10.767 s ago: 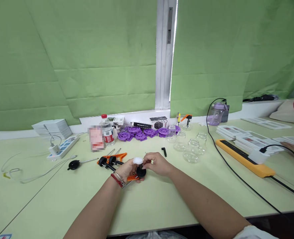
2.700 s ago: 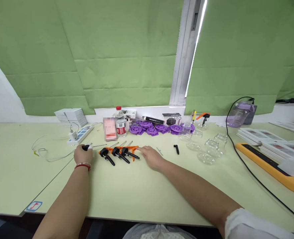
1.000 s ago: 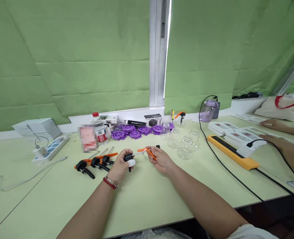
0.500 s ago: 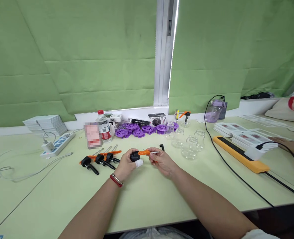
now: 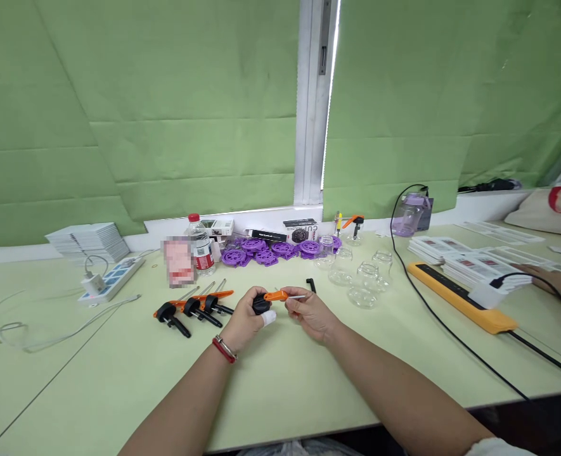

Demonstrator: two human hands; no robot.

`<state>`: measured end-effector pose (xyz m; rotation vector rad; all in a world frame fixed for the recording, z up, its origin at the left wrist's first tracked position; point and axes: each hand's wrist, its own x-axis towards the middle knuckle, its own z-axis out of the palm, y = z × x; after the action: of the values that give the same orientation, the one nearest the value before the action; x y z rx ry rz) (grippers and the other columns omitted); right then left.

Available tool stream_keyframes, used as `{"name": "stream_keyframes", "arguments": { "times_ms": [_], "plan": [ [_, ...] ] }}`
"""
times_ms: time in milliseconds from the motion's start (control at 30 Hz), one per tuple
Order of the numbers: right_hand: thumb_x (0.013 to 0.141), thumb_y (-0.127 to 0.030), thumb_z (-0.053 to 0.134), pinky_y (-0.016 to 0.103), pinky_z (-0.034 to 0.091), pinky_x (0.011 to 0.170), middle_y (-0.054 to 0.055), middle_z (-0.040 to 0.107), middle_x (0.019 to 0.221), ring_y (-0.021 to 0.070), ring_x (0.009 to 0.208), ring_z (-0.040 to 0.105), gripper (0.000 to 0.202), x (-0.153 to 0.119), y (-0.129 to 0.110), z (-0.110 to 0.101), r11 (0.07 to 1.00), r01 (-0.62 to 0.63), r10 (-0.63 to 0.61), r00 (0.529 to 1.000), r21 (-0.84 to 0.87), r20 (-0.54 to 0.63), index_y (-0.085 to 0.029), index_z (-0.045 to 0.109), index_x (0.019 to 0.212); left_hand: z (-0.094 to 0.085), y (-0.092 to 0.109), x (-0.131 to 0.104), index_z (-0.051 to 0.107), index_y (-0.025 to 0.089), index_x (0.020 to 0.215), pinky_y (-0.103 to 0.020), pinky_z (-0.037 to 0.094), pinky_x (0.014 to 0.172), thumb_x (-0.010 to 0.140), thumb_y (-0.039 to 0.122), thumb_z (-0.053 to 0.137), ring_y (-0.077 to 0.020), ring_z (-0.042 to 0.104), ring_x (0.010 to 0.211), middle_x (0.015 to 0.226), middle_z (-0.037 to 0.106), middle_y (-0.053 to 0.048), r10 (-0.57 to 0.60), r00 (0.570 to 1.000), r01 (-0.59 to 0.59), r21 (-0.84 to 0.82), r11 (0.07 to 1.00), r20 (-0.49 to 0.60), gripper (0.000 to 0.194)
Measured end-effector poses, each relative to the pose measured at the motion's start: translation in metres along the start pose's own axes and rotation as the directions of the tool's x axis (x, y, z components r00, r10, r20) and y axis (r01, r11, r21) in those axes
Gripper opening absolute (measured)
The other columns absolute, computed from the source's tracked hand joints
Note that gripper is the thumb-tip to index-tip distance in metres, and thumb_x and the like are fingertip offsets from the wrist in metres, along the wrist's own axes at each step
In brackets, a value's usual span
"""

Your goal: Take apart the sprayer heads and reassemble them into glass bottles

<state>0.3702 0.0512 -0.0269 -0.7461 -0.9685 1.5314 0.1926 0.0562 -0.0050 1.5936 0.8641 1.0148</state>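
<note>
My left hand (image 5: 243, 322), with a white wrap on its thumb, is closed around a round black cap (image 5: 260, 304). From the cap an orange lever (image 5: 275, 296) points right towards my right hand (image 5: 314, 316). The fingers of my right hand are pinched at the lever's far end, where a thin metal rod (image 5: 298, 297) shows; its lower part is hidden by the fingers. Left of my hands lie several similar black caps (image 5: 192, 306) with orange levers, metal rods and black spouts. A small black elbow piece (image 5: 311, 285) lies just behind my right hand.
Several clear glass jars (image 5: 362, 296) stand at right, with purple plastic discs (image 5: 265, 256) behind. A red-capped bottle (image 5: 203, 253) stands back left. An orange power strip (image 5: 461, 297) with a black cable (image 5: 432, 301) lies right, near another person's hand (image 5: 553, 285).
The view has shifted slightly. Both hands keep hold of the cap and its rod in nearly the same place, with the cap turned a little.
</note>
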Motion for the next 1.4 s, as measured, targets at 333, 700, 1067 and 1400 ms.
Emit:
{"name": "stream_keyframes", "arguments": {
  "times_ms": [333, 700, 1067, 1400],
  "plan": [
    [0.050, -0.023, 0.083, 0.024, 0.028, 0.055, 0.002, 0.063, 0.080, 0.0083, 0.063, 0.046, 0.041, -0.003, 0.003, 0.006, 0.996, -0.084, 0.085, 0.996, -0.029, 0.025, -0.021, 0.072, 0.089, 0.008, 0.003, -0.004, 0.049, 0.021, 0.094, -0.021, 0.035, 0.059, 0.060, 0.023, 0.073, -0.0096, 0.046, 0.065, 0.077, 0.050, 0.004, -0.003, 0.999, 0.007, -0.086, 0.996, 0.044, 0.041],
    [0.050, -0.028, 0.083, 0.023, 0.026, 0.053, -0.001, 0.063, 0.070, 0.0065, 0.055, 0.040, 0.042, -0.005, 0.006, 0.009, 0.990, -0.068, 0.075, 0.996, -0.121, 0.050, -0.020, 0.072, 0.090, 0.011, 0.005, -0.002, 0.060, 0.013, 0.089, -0.025, 0.035, 0.052, 0.078, 0.047, 0.053, -0.0100, 0.045, 0.054, 0.071, 0.056, -0.003, -0.116, 0.992, 0.126, -0.445, 0.887, 0.050, 0.036],
    [0.070, -0.020, 0.063, 0.031, 0.045, 0.078, 0.006, 0.063, 0.093, 0.0137, 0.079, 0.056, 0.030, 0.026, -0.012, -0.044, 0.759, 0.151, -0.292, 0.949, -0.634, -0.123, -0.016, 0.065, 0.100, -0.007, 0.002, 0.007, 0.059, 0.013, 0.086, -0.025, 0.037, 0.051, 0.075, 0.033, 0.056, -0.0098, 0.048, 0.050, 0.064, 0.056, -0.001, -0.167, 0.967, 0.045, -0.515, 0.856, -0.192, 0.023],
    [0.079, -0.014, 0.053, 0.030, 0.042, 0.082, 0.008, 0.064, 0.095, 0.0181, 0.090, 0.057, 0.020, 0.029, 0.003, -0.029, 0.085, 0.280, -0.229, 0.940, -0.956, 0.255, -0.017, 0.071, 0.089, -0.008, 0.001, 0.011, 0.057, 0.012, 0.077, -0.025, 0.038, 0.050, 0.077, 0.033, 0.055, -0.0082, 0.044, 0.047, 0.065, 0.056, -0.002, -0.189, 0.931, -0.021, -0.565, 0.825, -0.312, 0.021]
  ]
}}
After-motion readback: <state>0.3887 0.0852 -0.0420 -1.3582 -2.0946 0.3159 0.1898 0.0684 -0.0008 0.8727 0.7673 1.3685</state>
